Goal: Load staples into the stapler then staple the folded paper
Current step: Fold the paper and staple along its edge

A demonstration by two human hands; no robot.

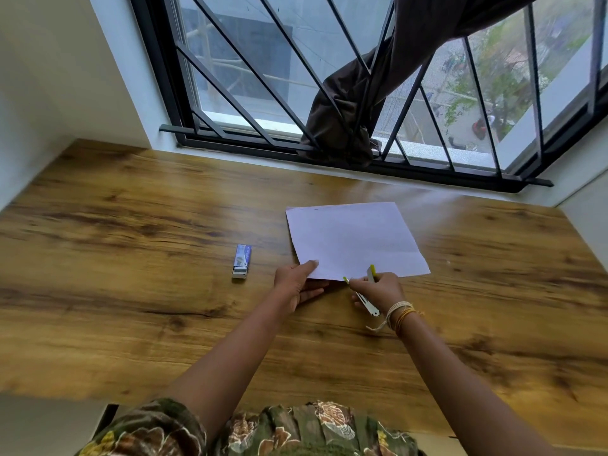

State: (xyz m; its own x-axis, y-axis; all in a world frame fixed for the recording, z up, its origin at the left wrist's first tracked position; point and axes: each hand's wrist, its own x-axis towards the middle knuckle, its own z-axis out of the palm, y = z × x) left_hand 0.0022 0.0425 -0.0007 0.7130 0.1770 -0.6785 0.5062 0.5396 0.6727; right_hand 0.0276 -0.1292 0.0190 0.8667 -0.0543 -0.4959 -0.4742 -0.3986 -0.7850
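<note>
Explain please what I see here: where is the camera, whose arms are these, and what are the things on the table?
The one picture comes from a camera worn on a person's head, looking down, so the arms are that person's own. There is no machine. On the wooden table lie a sheet of paper and a small staple box, which sits apart, left of the paper. The left hand holds the paper's near corner. The right hand holds a stapler at the paper's near edge.
</note>
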